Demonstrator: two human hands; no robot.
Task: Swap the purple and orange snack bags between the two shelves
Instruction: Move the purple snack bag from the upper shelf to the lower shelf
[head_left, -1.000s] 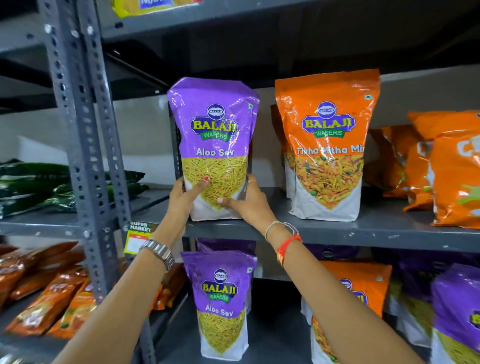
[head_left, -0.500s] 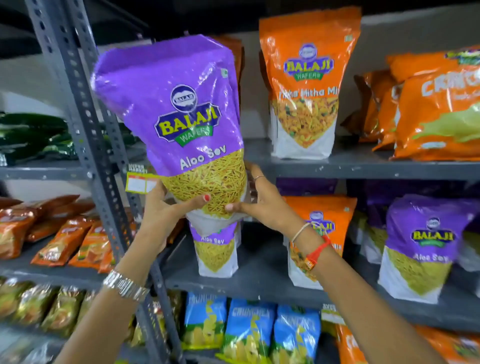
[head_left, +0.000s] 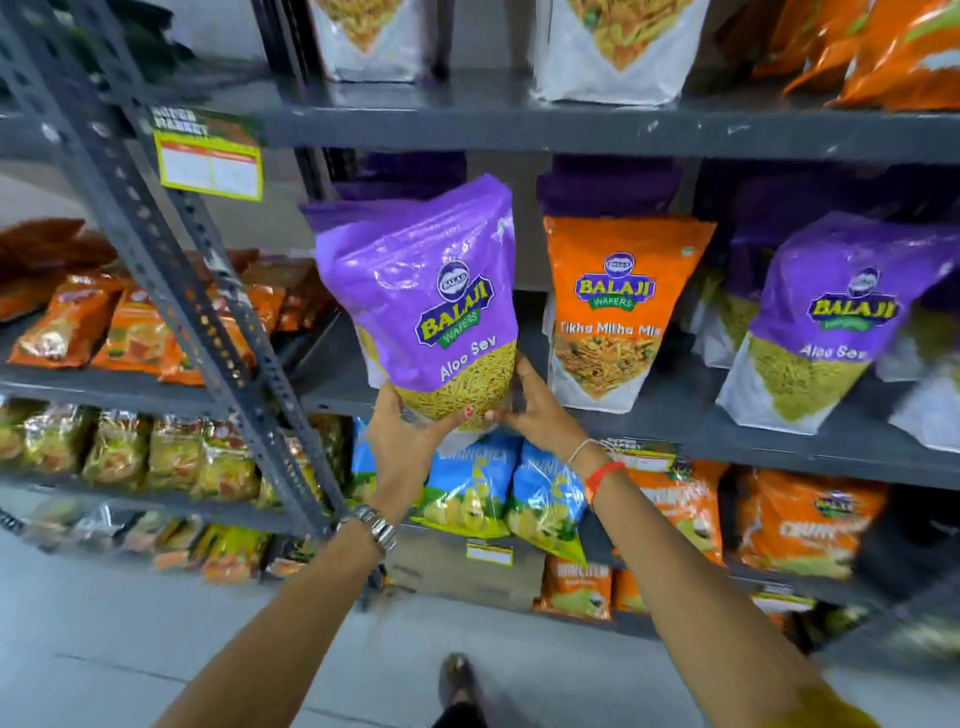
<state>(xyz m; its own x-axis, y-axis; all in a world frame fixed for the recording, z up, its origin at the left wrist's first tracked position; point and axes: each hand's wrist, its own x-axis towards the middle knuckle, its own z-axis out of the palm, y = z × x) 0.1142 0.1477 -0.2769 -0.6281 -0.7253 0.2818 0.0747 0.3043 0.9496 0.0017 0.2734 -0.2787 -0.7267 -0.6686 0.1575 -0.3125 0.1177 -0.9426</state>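
Glossy purple plastic Aloo Sev snack bag (head_left: 431, 306) held upright, tilted slightly, in front of the grey metal middle shelf (head_left: 649, 410), not resting on it. Left hand (head_left: 405, 441) cups the bag's bottom left corner, grip closed around it, thumb across the front. Right hand (head_left: 535, 405) pinches the bottom right edge, grip closed on the bag too. Silver metal watch (head_left: 375, 527) on left wrist, orange thread band (head_left: 602, 475) on right wrist. Just right of the held bag, an orange plastic Tikha Mitha Mix snack bag (head_left: 618, 306) stands on the same shelf. Further right, a second purple Aloo Sev bag (head_left: 831, 322) stands on it. Grey upper shelf (head_left: 571, 130) carries white-bottomed bags, tops cropped. Blue chip bags (head_left: 483, 488) on the shelf below. Yellow price tag (head_left: 210, 166) on the slotted grey upright.
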